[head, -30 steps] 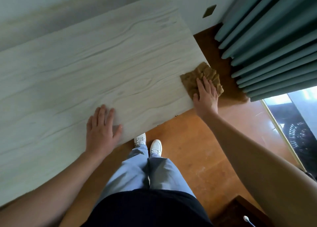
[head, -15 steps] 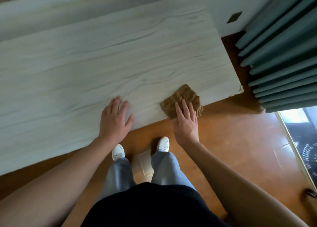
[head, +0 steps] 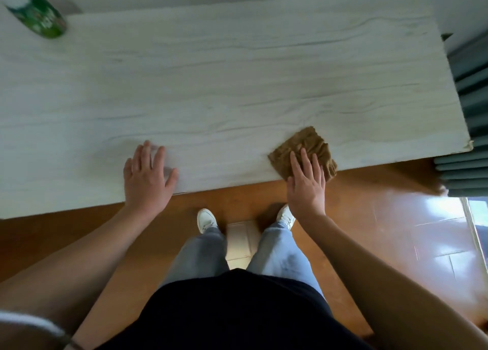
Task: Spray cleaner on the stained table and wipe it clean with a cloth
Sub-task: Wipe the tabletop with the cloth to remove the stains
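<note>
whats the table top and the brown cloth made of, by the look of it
Table: pale wood or wood-look laminate, matte, with grey grain lines; which one the view cannot settle. Cloth: soft brown fabric, probably terry or microfibre, judging by its fuzzy, crumpled ridges under the right hand.

Bench (head: 237, 72): pale whitewashed wood-grain top, matt and smooth, with a chipped near right corner. Cloth (head: 309, 145): tan-brown fabric, crumpled, with a coarse nubbly texture. Floor (head: 396, 217): orange-brown tile, glossy with window glare; curtain (head: 472, 90): teal pleated fabric, matt; spray bottle (head: 39, 17): green printed label, slightly shiny.
</note>
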